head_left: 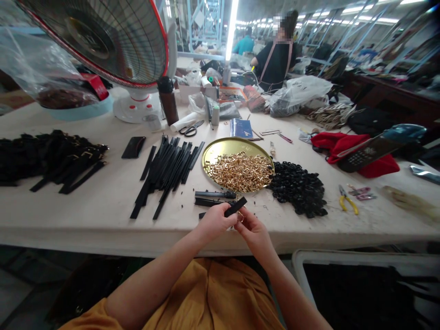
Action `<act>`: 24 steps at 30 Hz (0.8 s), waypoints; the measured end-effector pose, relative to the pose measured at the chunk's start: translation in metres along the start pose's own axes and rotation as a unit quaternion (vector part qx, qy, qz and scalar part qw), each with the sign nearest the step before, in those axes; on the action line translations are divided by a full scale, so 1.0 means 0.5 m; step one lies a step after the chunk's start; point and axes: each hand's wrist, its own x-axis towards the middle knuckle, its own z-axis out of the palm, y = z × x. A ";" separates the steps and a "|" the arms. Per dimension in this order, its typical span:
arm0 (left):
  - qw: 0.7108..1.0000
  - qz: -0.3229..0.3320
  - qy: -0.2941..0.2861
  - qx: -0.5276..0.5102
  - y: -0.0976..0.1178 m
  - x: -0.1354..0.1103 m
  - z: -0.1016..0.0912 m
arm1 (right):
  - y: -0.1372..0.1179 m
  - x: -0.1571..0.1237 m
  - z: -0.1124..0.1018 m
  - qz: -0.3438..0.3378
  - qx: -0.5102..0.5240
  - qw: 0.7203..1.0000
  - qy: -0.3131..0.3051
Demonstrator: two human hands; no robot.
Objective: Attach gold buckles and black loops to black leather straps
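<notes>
My left hand (pixel 216 222) is closed on a short black strap (pixel 236 207), whose end points up and to the right. Beside it, the fingers of my right hand (pixel 255 232) pinch a small gold buckle (pixel 241 217) at the strap; its exact fit on the strap is hidden by my fingers. Just beyond my hands lie a few black straps (pixel 215 195) on the table. A gold tray (pixel 216 147) holds a heap of small gold metal pieces (pixel 242 172). To its right is a pile of small black loops (pixel 298 188).
Loose black strips (pixel 165 172) lie left of the tray, with a dark phone (pixel 134 147) and finished-looking buckled straps (pixel 80 158) farther left. Yellow-handled pliers (pixel 348 201) rest at right. A fan (pixel 137 103), scissors (pixel 191 129) and a bottle (pixel 167 101) stand behind. Another person (pixel 277 55) works beyond.
</notes>
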 end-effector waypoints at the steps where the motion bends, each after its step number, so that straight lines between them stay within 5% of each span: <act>1: 1.000 0.000 -0.004 -0.003 0.002 -0.003 0.001 | 0.004 -0.002 -0.001 -0.028 -0.041 0.999 0.015; 4: 1.000 0.001 -0.017 -0.023 0.006 -0.010 0.003 | 0.010 -0.010 -0.005 -0.077 -0.107 0.991 0.035; 10: 0.999 -0.036 -0.009 -0.020 0.014 -0.022 0.007 | 0.008 -0.024 -0.006 -0.058 -0.035 0.998 0.015; 14: 1.000 -0.021 -0.004 -0.016 0.019 -0.028 0.006 | 0.000 -0.028 -0.010 0.031 0.094 0.995 -0.009; 19: 0.998 0.029 0.000 0.050 0.016 -0.028 0.000 | -0.012 -0.030 -0.014 0.154 0.255 0.952 -0.073; 24: 0.994 0.022 0.003 0.110 0.008 -0.018 -0.003 | -0.001 -0.011 -0.007 0.093 0.163 0.982 -0.028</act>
